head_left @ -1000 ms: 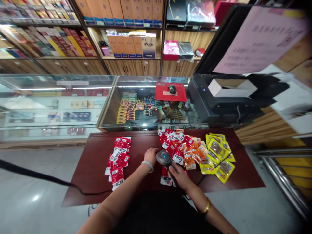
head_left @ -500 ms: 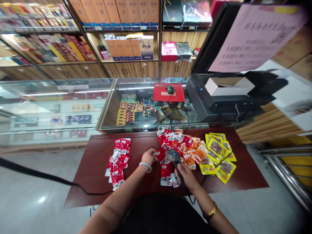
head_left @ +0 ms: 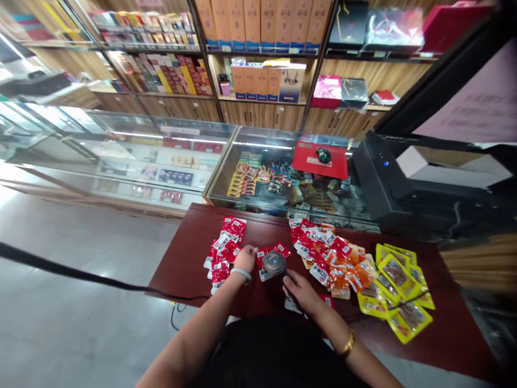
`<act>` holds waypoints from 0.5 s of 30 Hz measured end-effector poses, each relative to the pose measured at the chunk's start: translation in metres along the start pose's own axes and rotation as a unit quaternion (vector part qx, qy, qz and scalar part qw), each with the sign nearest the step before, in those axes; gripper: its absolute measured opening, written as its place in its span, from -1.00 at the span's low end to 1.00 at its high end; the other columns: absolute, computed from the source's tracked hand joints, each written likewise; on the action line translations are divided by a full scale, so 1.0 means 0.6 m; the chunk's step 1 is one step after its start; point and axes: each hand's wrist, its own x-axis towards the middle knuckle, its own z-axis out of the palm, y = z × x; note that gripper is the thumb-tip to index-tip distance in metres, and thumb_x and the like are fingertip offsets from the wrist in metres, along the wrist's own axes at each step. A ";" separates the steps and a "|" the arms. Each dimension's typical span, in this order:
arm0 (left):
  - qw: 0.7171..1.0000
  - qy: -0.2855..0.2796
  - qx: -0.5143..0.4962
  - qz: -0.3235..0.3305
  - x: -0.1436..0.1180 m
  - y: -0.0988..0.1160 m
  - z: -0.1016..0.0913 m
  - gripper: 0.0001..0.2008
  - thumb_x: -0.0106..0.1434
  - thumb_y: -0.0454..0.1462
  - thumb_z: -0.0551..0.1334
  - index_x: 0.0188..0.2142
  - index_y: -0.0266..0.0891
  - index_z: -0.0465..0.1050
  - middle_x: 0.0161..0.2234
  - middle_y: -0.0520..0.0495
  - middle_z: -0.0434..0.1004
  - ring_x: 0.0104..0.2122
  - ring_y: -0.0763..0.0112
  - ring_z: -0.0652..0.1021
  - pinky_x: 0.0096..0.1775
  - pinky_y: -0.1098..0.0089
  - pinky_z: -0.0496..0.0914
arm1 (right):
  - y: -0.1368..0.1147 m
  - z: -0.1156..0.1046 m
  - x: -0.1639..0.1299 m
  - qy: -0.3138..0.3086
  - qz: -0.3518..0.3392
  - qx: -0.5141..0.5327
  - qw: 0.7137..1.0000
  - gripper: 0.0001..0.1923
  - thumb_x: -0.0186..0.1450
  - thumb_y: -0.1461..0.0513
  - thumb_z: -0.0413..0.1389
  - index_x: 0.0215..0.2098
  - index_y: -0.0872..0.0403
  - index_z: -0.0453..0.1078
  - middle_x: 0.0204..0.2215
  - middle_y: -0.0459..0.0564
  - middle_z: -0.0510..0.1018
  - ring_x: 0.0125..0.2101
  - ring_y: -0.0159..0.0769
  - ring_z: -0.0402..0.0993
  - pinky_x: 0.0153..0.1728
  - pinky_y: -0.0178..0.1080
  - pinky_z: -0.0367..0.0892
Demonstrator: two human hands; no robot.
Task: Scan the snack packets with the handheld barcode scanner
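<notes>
A dark reddish-brown worktop (head_left: 189, 253) carries three groups of snack packets: a small stack of red packets (head_left: 224, 249) at the left, a larger heap of red and orange packets (head_left: 331, 256) in the middle, and yellow packets (head_left: 398, 291) spread at the right.

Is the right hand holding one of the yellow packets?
No, the right hand grips the dark handheld barcode scanner; the yellow snack packets lie untouched farther right.

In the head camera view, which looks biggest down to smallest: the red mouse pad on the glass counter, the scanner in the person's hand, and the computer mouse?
1. Red mouse pad
2. Scanner, though it is nearer the camera
3. Computer mouse
</notes>
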 end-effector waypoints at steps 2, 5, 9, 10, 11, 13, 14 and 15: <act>1.000 0.001 -0.008 -0.004 -0.002 -0.006 -0.018 -0.77 0.35 -0.17 0.13 -0.34 -0.22 0.47 -0.42 -0.05 0.56 -0.40 0.42 0.53 -0.31 0.45 0.28 | 0.002 0.009 0.006 -0.012 0.002 -0.005 1.000 -0.32 0.19 -0.25 0.14 0.01 0.08 0.38 -0.61 -0.24 0.24 -0.65 -0.45 0.15 -0.61 -0.36 0.11; 1.000 0.013 -0.017 -0.007 -0.011 -0.012 -0.045 -0.75 0.35 -0.17 0.12 -0.35 -0.25 0.48 -0.44 -0.08 0.56 -0.40 0.39 0.53 -0.31 0.43 0.29 | 0.001 0.025 0.016 -0.042 0.005 -0.015 0.999 -0.34 0.21 -0.23 0.13 0.01 0.08 0.37 -0.61 -0.24 0.25 -0.65 -0.46 0.16 -0.61 -0.37 0.10; 0.999 0.035 0.000 -0.009 -0.020 -0.024 -0.071 -0.72 0.35 -0.18 0.10 -0.40 -0.28 0.46 -0.43 -0.13 0.56 -0.40 0.37 0.52 -0.32 0.41 0.28 | -0.002 0.045 0.030 -0.088 0.007 -0.052 0.995 -0.37 0.25 -0.23 0.08 -0.03 0.10 0.38 -0.65 -0.25 0.22 -0.68 -0.45 0.12 -0.66 -0.38 0.01; 0.999 0.035 0.002 -0.013 -0.019 -0.031 -0.076 -0.72 0.35 -0.18 0.10 -0.40 -0.27 0.46 -0.43 -0.12 0.56 -0.40 0.37 0.52 -0.32 0.41 0.28 | -0.002 0.048 0.032 -0.095 0.004 -0.064 0.993 -0.37 0.26 -0.23 0.07 -0.04 0.10 0.38 -0.65 -0.25 0.23 -0.68 -0.45 0.12 -0.66 -0.38 0.01; 0.999 0.034 -0.001 -0.018 -0.016 -0.038 -0.082 -0.72 0.35 -0.17 0.10 -0.40 -0.26 0.46 -0.44 -0.10 0.56 -0.41 0.37 0.52 -0.32 0.41 0.28 | -0.002 0.049 0.034 -0.101 0.000 -0.080 0.992 -0.39 0.27 -0.22 0.06 -0.04 0.11 0.39 -0.64 -0.24 0.25 -0.67 -0.44 0.13 -0.65 -0.37 0.03; 0.998 0.042 -0.013 -0.040 -0.003 -0.057 -0.096 -0.74 0.34 -0.16 0.11 -0.37 -0.24 0.48 -0.43 -0.09 0.57 -0.39 0.36 0.54 -0.32 0.42 0.30 | 0.001 0.050 0.036 -0.101 -0.020 -0.118 0.988 -0.43 0.30 -0.18 0.06 -0.05 0.10 0.41 -0.60 -0.18 0.34 -0.62 -0.40 0.22 -0.59 -0.35 0.13; 0.997 0.053 -0.020 -0.054 0.006 -0.068 -0.105 -0.75 0.33 -0.16 0.12 -0.35 -0.24 0.49 -0.41 -0.09 0.58 -0.37 0.36 0.55 -0.31 0.43 0.31 | 0.003 0.049 0.037 -0.098 -0.034 -0.140 0.985 -0.46 0.31 -0.16 0.06 -0.05 0.10 0.43 -0.57 -0.15 0.39 -0.58 -0.37 0.28 -0.54 -0.33 0.19; 0.995 0.067 -0.027 -0.067 0.016 -0.078 -0.114 -0.75 0.33 -0.15 0.12 -0.33 -0.24 0.49 -0.39 -0.10 0.59 -0.36 0.36 0.56 -0.32 0.44 0.32 | 0.005 0.047 0.037 -0.094 -0.046 -0.158 0.982 -0.48 0.33 -0.14 0.06 -0.05 0.10 0.44 -0.54 -0.12 0.43 -0.54 -0.35 0.32 -0.49 -0.32 0.23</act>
